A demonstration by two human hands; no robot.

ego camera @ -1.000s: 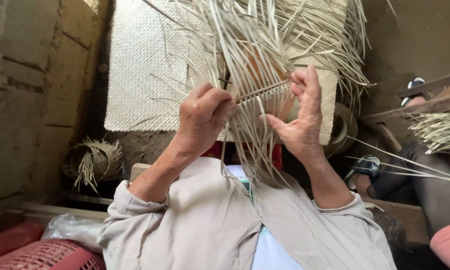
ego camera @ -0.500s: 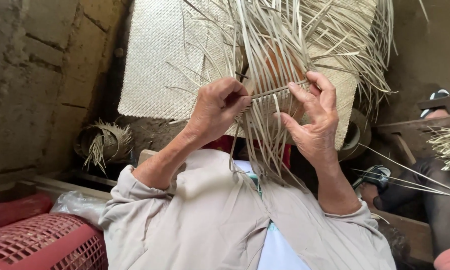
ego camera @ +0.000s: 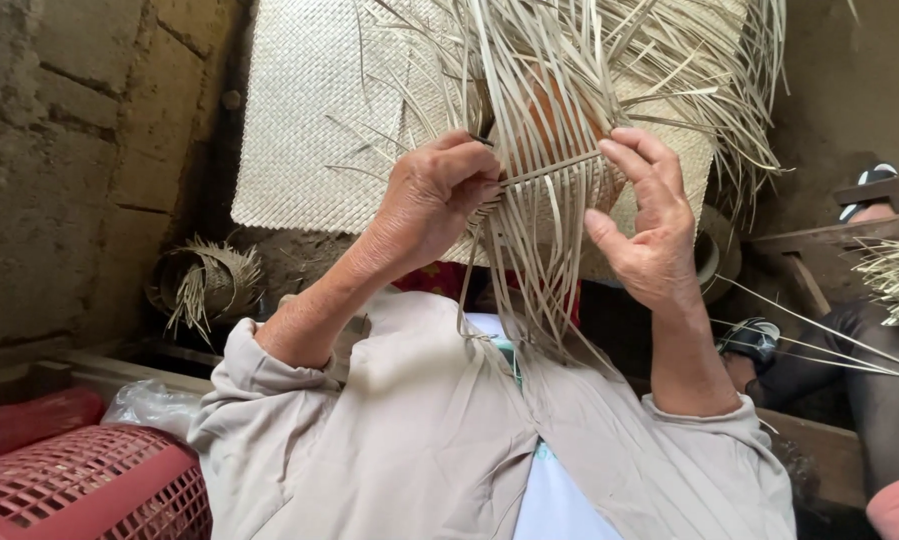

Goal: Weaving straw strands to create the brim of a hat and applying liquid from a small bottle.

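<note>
A rough masonry wall [ego camera: 59,150] closes the left side of a cramped, earthen work corner. Nearest, at lower left, sits a red plastic basket [ego camera: 79,490] with a crumpled clear bag [ego camera: 154,405] just beside it. The person's pale sleeves rise from there toward the work.

The left hand [ego camera: 434,200] is closed in a tight pinch on 1 flat horizontal strip [ego camera: 549,168] that crosses the hanging pale strands [ego camera: 529,260]. The right hand [ego camera: 649,225] is spread, fingers half open, its fingertips [ego camera: 624,140] touching the strip's other end, the thumb apart from it.

I judge the risks thus: the dry strip may crease or split if pulled hard between both hands, the loose strands may slide out of order, and the thin edges could cut a finger.

Farther off, a small coil of fibre [ego camera: 209,285] lies at the left, a finished woven mat [ego camera: 319,130] hangs behind the work, and another person's leg [ego camera: 869,380] shows at right.
</note>
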